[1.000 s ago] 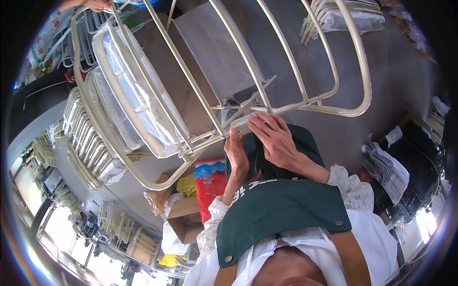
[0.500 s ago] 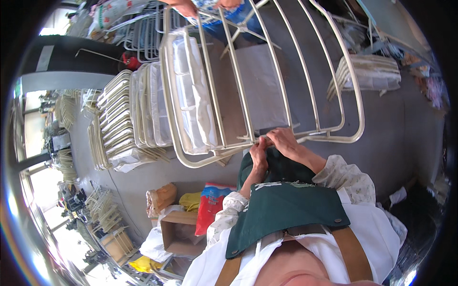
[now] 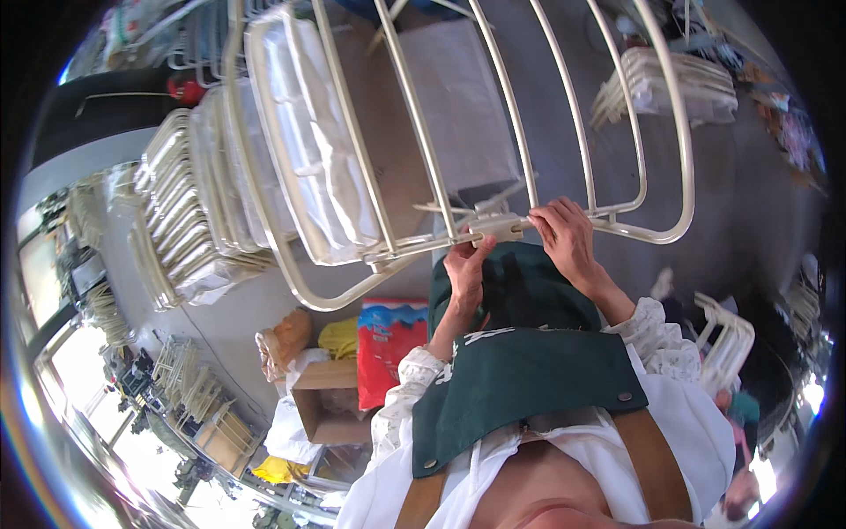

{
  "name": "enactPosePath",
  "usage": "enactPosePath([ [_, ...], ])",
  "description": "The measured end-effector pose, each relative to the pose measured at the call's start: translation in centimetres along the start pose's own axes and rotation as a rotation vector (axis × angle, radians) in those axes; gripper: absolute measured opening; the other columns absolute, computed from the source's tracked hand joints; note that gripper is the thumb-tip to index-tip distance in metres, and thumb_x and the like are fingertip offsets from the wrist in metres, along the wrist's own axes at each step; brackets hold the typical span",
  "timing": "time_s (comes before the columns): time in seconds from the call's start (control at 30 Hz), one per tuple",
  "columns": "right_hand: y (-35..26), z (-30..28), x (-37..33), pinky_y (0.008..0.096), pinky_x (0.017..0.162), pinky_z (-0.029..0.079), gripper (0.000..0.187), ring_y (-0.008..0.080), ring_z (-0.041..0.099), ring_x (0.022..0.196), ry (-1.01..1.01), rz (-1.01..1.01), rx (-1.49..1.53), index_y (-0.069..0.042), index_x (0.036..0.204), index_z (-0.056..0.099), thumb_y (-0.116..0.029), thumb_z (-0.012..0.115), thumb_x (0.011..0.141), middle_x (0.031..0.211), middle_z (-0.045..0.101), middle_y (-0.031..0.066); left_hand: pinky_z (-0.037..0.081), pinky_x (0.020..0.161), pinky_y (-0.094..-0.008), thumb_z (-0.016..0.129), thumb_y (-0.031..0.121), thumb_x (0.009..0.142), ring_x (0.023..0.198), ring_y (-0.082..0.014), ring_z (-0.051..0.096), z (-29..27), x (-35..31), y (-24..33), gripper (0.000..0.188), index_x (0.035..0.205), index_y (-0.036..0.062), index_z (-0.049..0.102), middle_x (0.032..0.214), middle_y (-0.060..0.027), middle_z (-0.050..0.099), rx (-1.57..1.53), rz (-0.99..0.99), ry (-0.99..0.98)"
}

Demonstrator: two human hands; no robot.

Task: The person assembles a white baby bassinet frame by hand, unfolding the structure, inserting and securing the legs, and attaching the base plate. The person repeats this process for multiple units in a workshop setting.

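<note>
A cream metal tube rack [image 3: 683, 132], its bars running away from me in parallel like a drying rack, spans the upper middle. My left hand [image 3: 465, 275] grips its near edge from below, thumb up beside a pale bracket [image 3: 496, 229]. To the right of that bracket my right hand [image 3: 568, 240] bends its fingers over the same near bar. The bracket sits between my two hands on the bar. Part of the rack's far end lies beyond the upper edge of the picture.
Stacked folded racks [image 3: 172, 207], some plastic-wrapped, stand on the left. More wrapped racks [image 3: 687, 88] lie at the upper right. An open cardboard box [image 3: 339, 379] and a red bag [image 3: 385, 348] are at my lower left. Another person [image 3: 745, 414] shows at the lower right.
My hands have moved apart, the right one farther right, baring the bracket. The rack appears nearer and larger. Another person's hands at its far end have left the view.
</note>
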State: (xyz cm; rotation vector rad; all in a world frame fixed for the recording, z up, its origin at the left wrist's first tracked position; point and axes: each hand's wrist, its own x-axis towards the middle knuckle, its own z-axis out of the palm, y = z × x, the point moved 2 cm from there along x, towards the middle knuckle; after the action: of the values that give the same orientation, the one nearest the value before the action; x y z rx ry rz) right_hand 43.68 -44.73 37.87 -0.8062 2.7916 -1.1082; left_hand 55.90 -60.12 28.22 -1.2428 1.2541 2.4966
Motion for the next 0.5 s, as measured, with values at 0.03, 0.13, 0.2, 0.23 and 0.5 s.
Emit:
enactPosePath([
  [0.03,0.3,-0.1,-0.5,0.0399,0.067,0.043,0.007,0.0284,0.055,0.074,0.038,0.025,-0.032,-0.004,0.088,0.064,-0.003,0.065,0.081,0.076,0.059,0.0066,0.044,0.097,-0.0308,0.077,0.006,0.081,0.107,-0.0167,0.058,1.0,-0.1,0.5,0.06,0.133,-0.0049,0.05,0.116,-0.0083,0.063,-0.025,-0.01,-0.027],
  [0.13,0.5,1.4,-1.0,0.0387,0.073,0.043,0.019,0.0258,0.057,0.084,0.035,0.067,-0.045,-0.004,0.098,0.066,0.001,0.063,0.079,0.089,0.065,0.0059,0.044,0.099,-0.0317,0.076,0.005,0.081,0.112,-0.018,0.056,1.6,-0.7,1.3,0.065,0.137,-0.0051,0.045,0.123,-0.0099,0.06,-0.088,-0.039,0.017],
  [0.2,-0.1,2.1,-0.6,0.0384,0.077,0.044,0.026,0.0253,0.06,0.09,0.066,0.064,-0.062,-0.004,0.101,0.067,0.004,0.062,0.077,0.098,0.067,0.007,0.044,0.099,-0.0318,0.075,0.004,0.081,0.113,-0.0182,0.056,1.5,-0.7,1.6,0.066,0.138,-0.0048,0.044,0.125,-0.0104,0.059,-0.1,-0.072,0.03],
  [0.23,-0.1,2.7,-0.8,0.0407,0.09,0.042,0.032,0.0255,0.06,0.104,0.019,0.114,-0.037,-0.004,0.104,0.066,0.005,0.06,0.074,0.107,0.067,0.0072,0.043,0.099,-0.0319,0.075,0.003,0.081,0.114,-0.0183,0.056,1.4,-0.7,1.7,0.066,0.139,-0.0044,0.043,0.126,-0.0104,0.059,-0.101,-0.095,0.027],
  [0.5,-2.3,3.6,-0.9,0.047,0.101,0.034,0.029,0.026,0.058,0.111,-0.131,0.133,0.028,-0.005,0.101,0.069,0.004,0.057,0.075,0.109,0.069,0.0052,0.044,0.1,-0.0319,0.073,-0.003,0.08,0.118,-0.0193,0.054,1.7,-0.5,3.1,0.069,0.141,-0.0057,0.04,0.128,-0.0115,0.057,-0.067,-0.203,0.045],
])
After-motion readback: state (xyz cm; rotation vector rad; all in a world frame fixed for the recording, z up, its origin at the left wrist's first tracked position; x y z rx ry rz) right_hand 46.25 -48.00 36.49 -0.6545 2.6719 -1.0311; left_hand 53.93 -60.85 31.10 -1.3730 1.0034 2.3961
